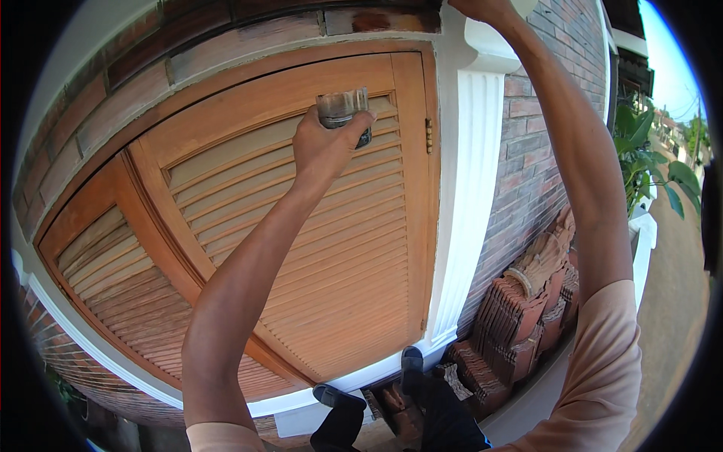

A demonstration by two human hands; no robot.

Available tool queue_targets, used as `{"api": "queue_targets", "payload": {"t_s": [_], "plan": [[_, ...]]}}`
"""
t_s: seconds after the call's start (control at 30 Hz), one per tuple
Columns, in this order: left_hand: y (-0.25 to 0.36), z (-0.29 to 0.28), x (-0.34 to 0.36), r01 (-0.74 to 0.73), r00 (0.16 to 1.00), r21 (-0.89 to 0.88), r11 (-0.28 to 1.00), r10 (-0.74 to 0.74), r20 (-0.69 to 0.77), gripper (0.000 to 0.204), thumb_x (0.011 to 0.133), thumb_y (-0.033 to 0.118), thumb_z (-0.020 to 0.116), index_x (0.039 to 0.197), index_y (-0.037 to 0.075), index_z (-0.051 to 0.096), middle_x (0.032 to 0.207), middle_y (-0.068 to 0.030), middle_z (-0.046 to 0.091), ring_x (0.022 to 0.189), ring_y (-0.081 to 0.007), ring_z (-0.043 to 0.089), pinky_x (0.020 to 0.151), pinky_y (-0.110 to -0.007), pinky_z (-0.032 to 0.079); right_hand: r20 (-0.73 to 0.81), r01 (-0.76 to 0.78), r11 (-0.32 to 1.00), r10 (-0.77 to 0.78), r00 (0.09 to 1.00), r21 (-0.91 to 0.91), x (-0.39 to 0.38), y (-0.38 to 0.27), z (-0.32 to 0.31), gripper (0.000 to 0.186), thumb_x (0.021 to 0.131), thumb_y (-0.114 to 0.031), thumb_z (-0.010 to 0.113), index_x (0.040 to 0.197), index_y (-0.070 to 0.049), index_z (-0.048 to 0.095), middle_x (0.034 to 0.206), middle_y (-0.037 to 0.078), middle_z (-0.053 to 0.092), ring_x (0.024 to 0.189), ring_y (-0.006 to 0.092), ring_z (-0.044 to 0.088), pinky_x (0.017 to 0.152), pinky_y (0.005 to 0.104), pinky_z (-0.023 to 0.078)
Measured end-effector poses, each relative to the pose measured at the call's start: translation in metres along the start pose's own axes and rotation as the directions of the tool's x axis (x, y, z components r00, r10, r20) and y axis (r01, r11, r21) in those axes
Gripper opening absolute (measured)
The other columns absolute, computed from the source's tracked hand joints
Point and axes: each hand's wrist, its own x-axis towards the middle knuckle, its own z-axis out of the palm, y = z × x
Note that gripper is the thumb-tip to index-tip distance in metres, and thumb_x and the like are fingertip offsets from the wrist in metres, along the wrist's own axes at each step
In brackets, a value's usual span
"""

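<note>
Left hand (325,143) is clamped around a small upright glass cup (343,113), held before the louvered shutter (301,248). Right hand (482,7), above at the brick course (376,19), is nearer it; its grip cannot be told.

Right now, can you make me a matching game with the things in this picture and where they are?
Things:
1. Cup
2. Stacked roof tiles
3. Green plant
4. Wooden shutters

Places:
A. Far right, past the brick wall
B. Held up in the left hand
C. On the ground against the brick wall
D. Set in the white window frame

Pairs: 1-B, 2-C, 3-A, 4-D. The right hand reaches up to the top of the wall, partly out of the picture.
</note>
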Motion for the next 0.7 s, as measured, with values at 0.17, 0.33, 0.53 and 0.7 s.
{"api": "queue_targets", "payload": {"t_s": [0.17, 0.33, 0.53, 0.7], "plan": [[-0.003, 0.000, 0.000, 0.018, 1.000, -0.002, 1.000, -0.018, 0.010, 0.066, 0.073, 0.047, 0.083, 0.115, -0.001, 0.067, 0.107, -0.0161, 0.074, 0.100, -0.0259, 0.072, 0.091, -0.035, 0.054, -0.129, -0.202, 0.975, 0.213, 0.968, 0.092, -0.022, -0.008, 0.006, 0.022, 0.087, -0.019, 0.060, 0.085, -0.002, 0.074, 0.084, 0.023, 0.071, 0.084, 0.0440, 0.068, 0.077, 0.0522, 0.055], [-0.005, 0.001, 0.001, 0.014, 1.000, -0.024, 1.000, -0.014, 0.013, 0.065, 0.073, 0.046, 0.083, 0.115, -0.001, 0.068, 0.106, -0.0159, 0.074, 0.099, -0.0257, 0.072, 0.091, -0.035, 0.053, -0.008, -0.217, 0.963, 0.221, 0.975, 0.159, -0.037, -0.021, 0.009, 0.018, 0.086, -0.014, 0.061, 0.088, -0.001, 0.074, 0.086, 0.024, 0.071, 0.084, 0.0423, 0.070, 0.075, 0.0505, 0.055], [-0.007, 0.002, 0.000, 0.039, 0.999, -0.044, 0.998, -0.038, 0.026, 0.063, 0.074, 0.045, 0.083, 0.116, -0.001, 0.068, 0.106, -0.0153, 0.074, 0.099, -0.0251, 0.072, 0.091, -0.034, 0.053, 0.039, -0.159, 0.962, 0.154, 0.987, 0.221, -0.023, -0.005, 0.000, 0.019, 0.086, -0.015, 0.061, 0.089, -0.001, 0.074, 0.088, 0.021, 0.072, 0.085, 0.0396, 0.070, 0.078, 0.0490, 0.056], [-0.007, 0.005, -0.001, -0.018, 1.000, -0.032, 0.999, 0.019, 0.004, 0.063, 0.075, 0.045, 0.083, 0.116, 0.000, 0.068, 0.107, -0.0150, 0.074, 0.099, -0.0245, 0.072, 0.091, -0.034, 0.054, 0.094, 0.033, 0.999, -0.034, 0.995, 0.012, -0.016, 0.015, 0.008, 0.020, 0.085, -0.017, 0.061, 0.086, -0.002, 0.074, 0.090, 0.020, 0.071, 0.087, 0.0396, 0.068, 0.081, 0.0481, 0.054]]}}
